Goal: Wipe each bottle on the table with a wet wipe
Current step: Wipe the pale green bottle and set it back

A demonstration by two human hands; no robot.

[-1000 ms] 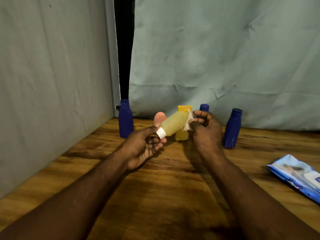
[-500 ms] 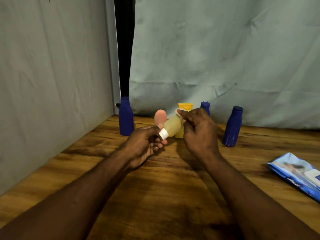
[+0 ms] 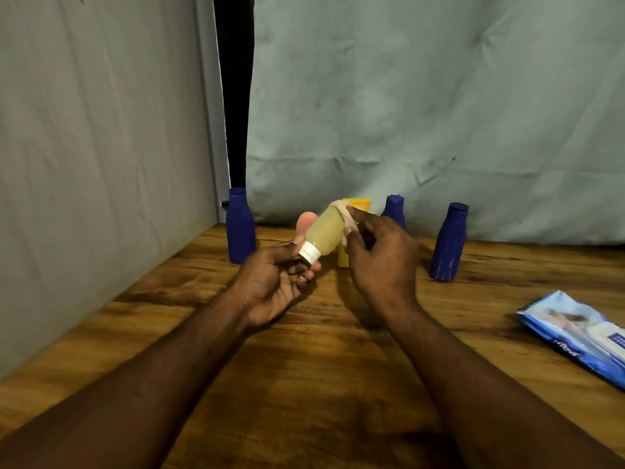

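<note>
A pale yellow bottle (image 3: 325, 231) with a white cap (image 3: 309, 254) is tilted in the air, cap down towards me. My left hand (image 3: 274, 282) grips it at the cap end. My right hand (image 3: 382, 262) pinches a white wet wipe (image 3: 345, 218) against the bottle's far end. On the wooden table (image 3: 321, 367) behind stand three dark blue bottles: one at the left (image 3: 240, 231), one at the back (image 3: 394, 211), one at the right (image 3: 449, 243). A yellow bottle (image 3: 358, 204) and a pink one (image 3: 306, 222) are partly hidden behind the held bottle.
A blue and white pack of wet wipes (image 3: 581, 333) lies flat near the table's right edge. A grey wall (image 3: 101, 164) closes the left side and a pale cloth backdrop (image 3: 422, 113) hangs behind the bottles.
My right hand slid the wipe down over the bottle's body, then back up to its far end. The left hand kept its hold at the cap.
</note>
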